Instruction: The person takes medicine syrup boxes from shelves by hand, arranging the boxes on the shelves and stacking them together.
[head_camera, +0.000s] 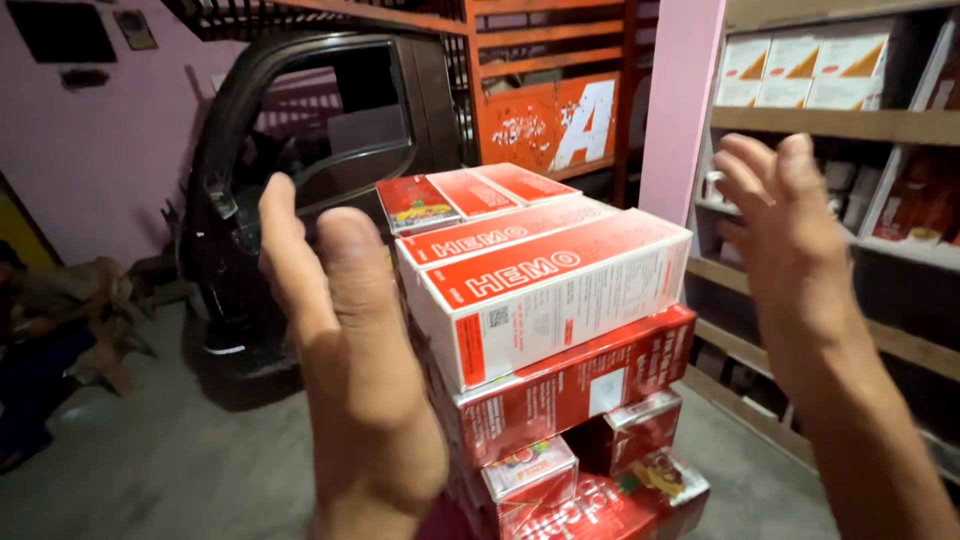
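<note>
A tall stack of red and white cartons (560, 330) rises right in front of me. Two long white boxes with red tops (550, 290) lie on top, with several flat red packs (460, 195) behind them. My left hand (340, 330) is raised just left of the stack, fingers apart, holding nothing. My right hand (790, 240) hovers to the right of the stack, fingers spread and empty. Neither hand touches the boxes.
Wooden shelves (830, 125) with white and orange boxes stand at the right. A dark small truck (320, 150) with an orange cargo bed is parked behind the stack. A seated person (50, 330) is at the far left on the concrete floor.
</note>
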